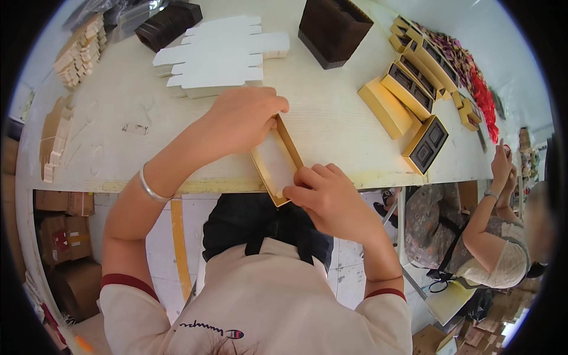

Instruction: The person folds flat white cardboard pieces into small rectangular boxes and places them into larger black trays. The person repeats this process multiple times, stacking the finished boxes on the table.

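Observation:
A shallow, open gold cardboard box [277,163] with a pale inside lies slantwise at the table's front edge, its near corner reaching over the edge. At its far end, the fingers of my left hand [245,118] close on the box wall; that hand hides most of this end. My right hand [325,195] pinches the near right corner, thumb inside and fingers bent over the side wall. Just beyond my left hand rests a stack of flat white die-cut box blanks [216,50].
Dark brown plastic trays stand in a block [332,32] at the back, with another stack [168,26] farther left. Gold boxes with brown inserts [408,89] lie at right, near red ribbons [482,100]. Folded blanks [56,139] line the left edge. A co-worker [485,236] sits at right.

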The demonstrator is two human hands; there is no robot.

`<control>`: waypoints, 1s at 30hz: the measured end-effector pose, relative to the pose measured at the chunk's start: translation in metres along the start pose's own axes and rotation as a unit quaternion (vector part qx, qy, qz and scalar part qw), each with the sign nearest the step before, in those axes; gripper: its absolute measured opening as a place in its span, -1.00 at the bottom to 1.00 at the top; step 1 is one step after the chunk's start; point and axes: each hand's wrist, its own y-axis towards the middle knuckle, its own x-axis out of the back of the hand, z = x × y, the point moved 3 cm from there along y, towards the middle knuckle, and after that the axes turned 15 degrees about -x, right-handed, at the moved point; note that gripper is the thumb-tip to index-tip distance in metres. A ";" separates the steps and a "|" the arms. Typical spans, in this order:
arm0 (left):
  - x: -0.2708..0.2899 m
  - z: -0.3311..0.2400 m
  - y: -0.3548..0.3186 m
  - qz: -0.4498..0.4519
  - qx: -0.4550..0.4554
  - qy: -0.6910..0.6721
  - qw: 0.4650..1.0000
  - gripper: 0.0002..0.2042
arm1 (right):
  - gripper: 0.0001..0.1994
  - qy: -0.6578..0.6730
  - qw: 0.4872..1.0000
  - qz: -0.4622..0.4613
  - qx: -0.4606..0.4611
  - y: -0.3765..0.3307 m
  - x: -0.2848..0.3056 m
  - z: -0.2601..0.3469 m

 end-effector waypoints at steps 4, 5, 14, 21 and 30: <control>-0.004 0.011 0.003 0.045 0.001 -0.040 0.998 -0.89 | -0.77 0.015 0.985 -0.163 0.048 -0.001 -0.003 0.010; -0.001 0.011 0.002 0.047 -0.004 -0.044 0.998 -0.90 | -0.76 0.017 0.978 -0.201 0.057 -0.001 -0.005 0.015; -0.011 0.026 0.007 0.082 0.084 -0.206 0.971 -0.90 | -0.85 0.069 0.969 -0.227 0.062 0.000 -0.030 0.017; -0.017 0.037 0.002 0.080 0.155 -0.222 0.959 -0.89 | -0.85 0.063 0.982 -0.153 0.096 0.007 -0.001 -0.001; -0.003 0.001 -0.047 0.024 0.093 -0.169 0.981 -0.19 | -0.80 0.252 0.959 -0.056 0.120 0.017 0.068 -0.062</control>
